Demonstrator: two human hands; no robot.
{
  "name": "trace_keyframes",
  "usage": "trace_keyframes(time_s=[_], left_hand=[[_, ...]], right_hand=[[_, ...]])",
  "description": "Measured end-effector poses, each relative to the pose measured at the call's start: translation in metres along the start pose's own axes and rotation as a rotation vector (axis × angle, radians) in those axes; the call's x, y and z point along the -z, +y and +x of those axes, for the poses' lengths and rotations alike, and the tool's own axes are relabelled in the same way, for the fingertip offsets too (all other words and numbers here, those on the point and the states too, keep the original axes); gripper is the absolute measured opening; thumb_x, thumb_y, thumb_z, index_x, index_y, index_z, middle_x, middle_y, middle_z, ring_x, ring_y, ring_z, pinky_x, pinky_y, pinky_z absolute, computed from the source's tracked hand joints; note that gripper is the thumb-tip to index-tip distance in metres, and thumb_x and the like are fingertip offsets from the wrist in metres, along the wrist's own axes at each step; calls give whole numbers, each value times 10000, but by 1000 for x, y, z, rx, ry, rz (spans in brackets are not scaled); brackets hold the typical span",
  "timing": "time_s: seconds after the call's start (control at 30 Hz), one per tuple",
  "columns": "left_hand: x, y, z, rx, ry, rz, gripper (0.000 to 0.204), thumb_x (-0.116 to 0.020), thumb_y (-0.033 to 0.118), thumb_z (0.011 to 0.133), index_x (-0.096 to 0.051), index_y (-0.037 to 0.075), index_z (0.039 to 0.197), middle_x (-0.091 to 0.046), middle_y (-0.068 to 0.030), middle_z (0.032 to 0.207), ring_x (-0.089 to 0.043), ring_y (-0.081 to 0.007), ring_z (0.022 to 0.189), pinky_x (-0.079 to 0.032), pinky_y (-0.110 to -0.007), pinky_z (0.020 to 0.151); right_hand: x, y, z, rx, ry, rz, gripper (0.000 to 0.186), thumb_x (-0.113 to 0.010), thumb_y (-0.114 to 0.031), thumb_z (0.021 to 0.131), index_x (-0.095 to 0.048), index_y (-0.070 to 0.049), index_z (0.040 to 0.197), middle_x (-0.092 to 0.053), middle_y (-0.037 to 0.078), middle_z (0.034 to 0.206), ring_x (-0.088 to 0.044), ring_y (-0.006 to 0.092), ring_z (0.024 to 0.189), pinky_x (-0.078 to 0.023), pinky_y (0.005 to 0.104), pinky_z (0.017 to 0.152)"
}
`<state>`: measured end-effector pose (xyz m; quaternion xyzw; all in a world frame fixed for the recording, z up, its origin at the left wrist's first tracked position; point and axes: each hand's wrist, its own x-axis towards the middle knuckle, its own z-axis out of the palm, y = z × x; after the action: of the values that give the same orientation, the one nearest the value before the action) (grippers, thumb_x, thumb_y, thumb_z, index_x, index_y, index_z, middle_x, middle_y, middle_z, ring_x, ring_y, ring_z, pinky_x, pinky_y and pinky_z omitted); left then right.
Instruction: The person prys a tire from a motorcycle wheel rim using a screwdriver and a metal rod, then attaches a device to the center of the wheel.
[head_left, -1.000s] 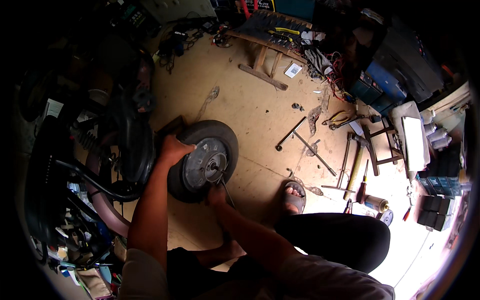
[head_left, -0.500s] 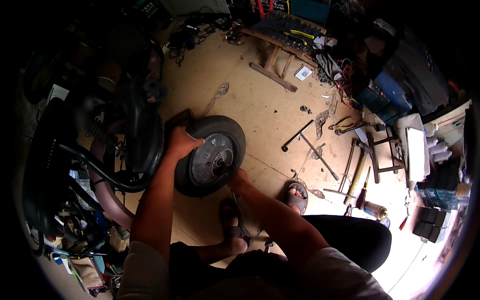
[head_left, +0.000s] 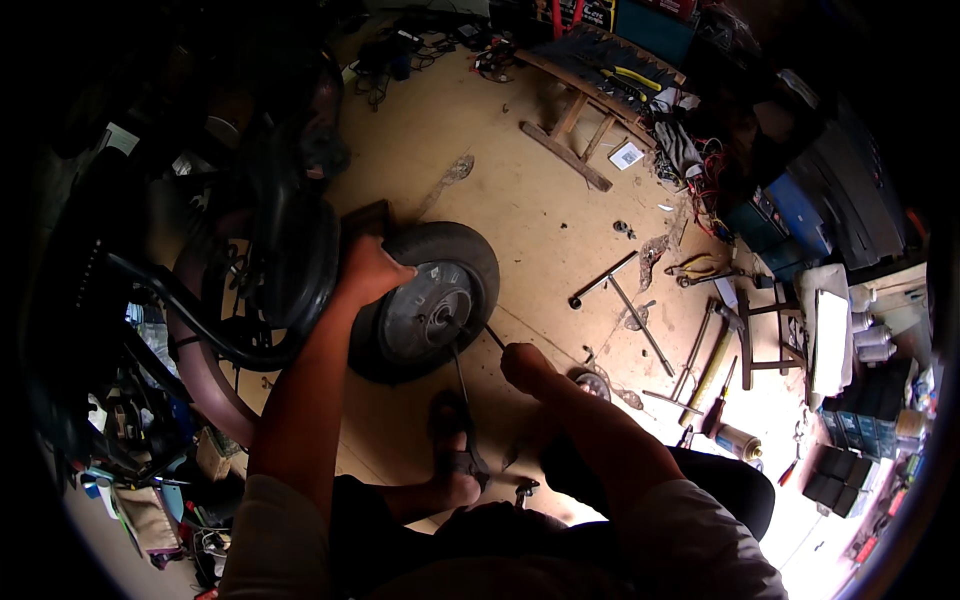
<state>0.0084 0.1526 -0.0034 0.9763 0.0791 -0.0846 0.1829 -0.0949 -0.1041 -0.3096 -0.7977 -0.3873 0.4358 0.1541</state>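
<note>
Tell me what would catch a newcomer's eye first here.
First, the black-tyred wheel left of centre, held at its upper left by the left hand, while the right hand grips a thin rod at its lower right. Next, the T-shaped wrench on the floor right of the wheel. Then the wooden bench near the top, with yellow-handled pliers on it.
</note>
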Motion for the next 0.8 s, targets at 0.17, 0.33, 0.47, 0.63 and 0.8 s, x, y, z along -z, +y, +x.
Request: trace_keyframes(time_s=[0.17,0.33,0.47,0.63,0.8], left_hand=[[-10,36,14,-80,-2,-14,608,-919,326,639,-731,-145,974,-737,-284,858,-762,-374,891,-583,-406,859],[1,17,1,-34,16,-25,603,-916,311,641,-726,-154,975,-740,-280,850,-761,-371,880,-577,-395,887],[-4,12,6,-11,-32,-92,732,-914,328,624,-689,-185,1095,-733,-331,983,-745,-410,976,-571,-418,879],[-10,21,14,-61,-12,-107,748,-912,326,629,-683,-189,1121,-737,-324,965,-748,-403,963,-571,-404,893],[-8,10,15,4,-67,-99,792,-905,320,629,-655,-217,1155,-733,-335,979,-749,-393,972,-565,-396,931]], right_hand=[[-101,103,0,-151,724,-143,89,-614,-102,931,-679,-130,877,-647,51,818,-664,243,788,-547,359,640],[-52,70,-22,-160,562,69,212,-507,-159,1011,-704,-82,1017,-747,203,989,-730,383,918,-569,517,777],[-13,46,-29,-274,412,-314,166,-595,-186,979,-754,-144,1002,-776,68,973,-752,256,895,-562,404,675],[14,25,-14,-504,-76,-579,156,-735,-221,879,-820,-202,1008,-795,2,1033,-755,214,907,-561,425,615],[27,1,-12,-622,-60,-531,205,-816,-202,809,-828,-177,1012,-794,13,938,-760,248,764,-545,457,476]])
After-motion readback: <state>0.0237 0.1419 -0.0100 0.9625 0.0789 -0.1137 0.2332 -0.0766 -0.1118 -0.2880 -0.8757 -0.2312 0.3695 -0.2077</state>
